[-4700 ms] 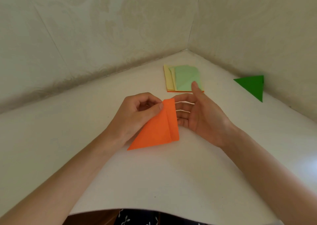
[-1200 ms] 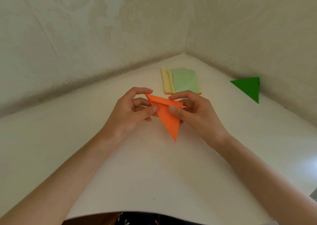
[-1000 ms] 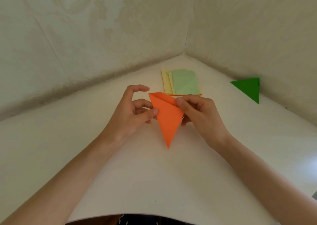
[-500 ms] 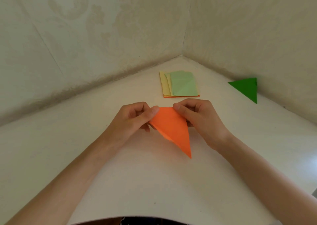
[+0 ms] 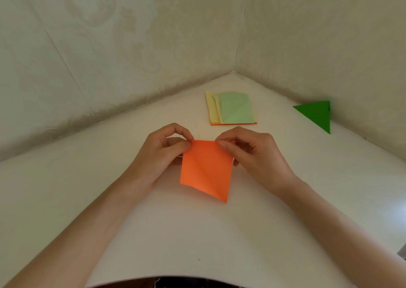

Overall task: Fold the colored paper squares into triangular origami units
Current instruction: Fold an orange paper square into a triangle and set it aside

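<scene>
Mid-fold, frame centre: orange paper (image 5: 206, 169) pinched at top corners by L hand (image 5: 163, 153) & R hand (image 5: 252, 153). Next req'd: align edges, crease flat.

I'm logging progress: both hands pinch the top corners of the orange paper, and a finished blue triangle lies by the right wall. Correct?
Not quite. The head view shows the triangle by the right wall is green, not blue. The left hand and right hand do pinch the orange paper at its top corners.
</scene>
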Demonstrator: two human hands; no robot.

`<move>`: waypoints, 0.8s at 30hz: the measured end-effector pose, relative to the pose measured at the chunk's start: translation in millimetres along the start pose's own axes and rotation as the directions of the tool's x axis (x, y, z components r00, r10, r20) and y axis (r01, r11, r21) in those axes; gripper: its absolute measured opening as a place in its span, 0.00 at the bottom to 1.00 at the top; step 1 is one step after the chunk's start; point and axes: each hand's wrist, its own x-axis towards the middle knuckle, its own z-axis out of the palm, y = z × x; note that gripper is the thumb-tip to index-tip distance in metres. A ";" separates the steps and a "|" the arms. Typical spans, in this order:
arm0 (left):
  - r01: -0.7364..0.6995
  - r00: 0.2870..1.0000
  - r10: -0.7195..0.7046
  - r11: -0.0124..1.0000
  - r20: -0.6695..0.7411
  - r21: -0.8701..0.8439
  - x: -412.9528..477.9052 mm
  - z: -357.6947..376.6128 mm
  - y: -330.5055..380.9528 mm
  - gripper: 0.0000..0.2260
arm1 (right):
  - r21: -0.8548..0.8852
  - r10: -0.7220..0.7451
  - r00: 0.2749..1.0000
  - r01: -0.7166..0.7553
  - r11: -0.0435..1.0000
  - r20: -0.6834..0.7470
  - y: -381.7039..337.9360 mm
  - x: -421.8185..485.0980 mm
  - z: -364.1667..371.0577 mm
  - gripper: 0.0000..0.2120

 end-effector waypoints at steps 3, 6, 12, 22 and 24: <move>0.010 0.999 -0.011 1.000 -0.037 -0.019 0.5 -1.3 -1.0 0.09 | 0.074 0.014 0.998 -0.019 0.997 0.069 -0.8 0.6 0.8 0.07; 0.033 0.998 -0.039 0.993 -0.053 -0.114 3.8 -3.7 -1.9 0.12 | 0.061 0.020 0.997 -0.025 0.998 0.070 1.9 1.9 2.5 0.10; 0.051 0.999 -0.050 0.980 0.006 -0.191 5.2 -2.3 -1.4 0.13 | 0.095 0.031 0.999 -0.032 0.995 0.013 6.0 3.8 6.1 0.19; 0.001 0.999 -0.001 1.000 0.051 -0.010 0.9 -1.8 -0.3 0.05 | 0.263 0.189 0.980 -0.166 0.950 -0.065 3.9 8.1 0.6 0.17; -0.020 1.000 0.020 1.000 0.011 0.011 1.3 -1.7 -1.1 0.03 | 0.255 0.183 0.983 -0.171 0.952 -0.025 3.9 7.7 1.4 0.17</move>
